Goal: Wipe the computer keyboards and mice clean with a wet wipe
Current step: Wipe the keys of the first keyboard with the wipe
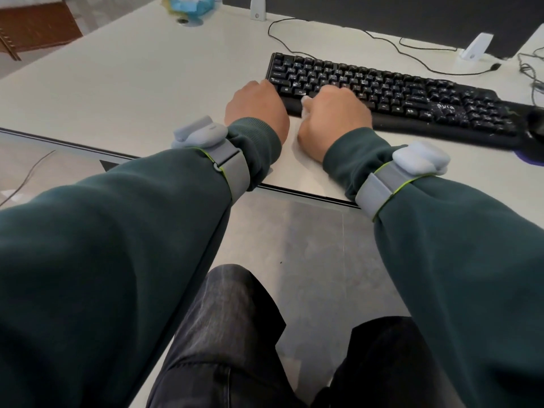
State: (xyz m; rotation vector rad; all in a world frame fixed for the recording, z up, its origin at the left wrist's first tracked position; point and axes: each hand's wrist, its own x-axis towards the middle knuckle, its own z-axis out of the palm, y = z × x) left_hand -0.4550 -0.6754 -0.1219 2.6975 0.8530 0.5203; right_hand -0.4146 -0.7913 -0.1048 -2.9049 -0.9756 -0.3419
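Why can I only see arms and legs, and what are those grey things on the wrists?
There is no robot here. The camera sits on a person's head and looks down, so you see what they see: their own arms in green sleeves and their legs below. The grey boxes are strapped over the sleeves; the picture does not show what they do. On the white table lies a black keyboard. The left hand is at its left end. The right hand is on the keys, and a bit of white wipe peeks out from it. At the far right edge is a dark mouse.
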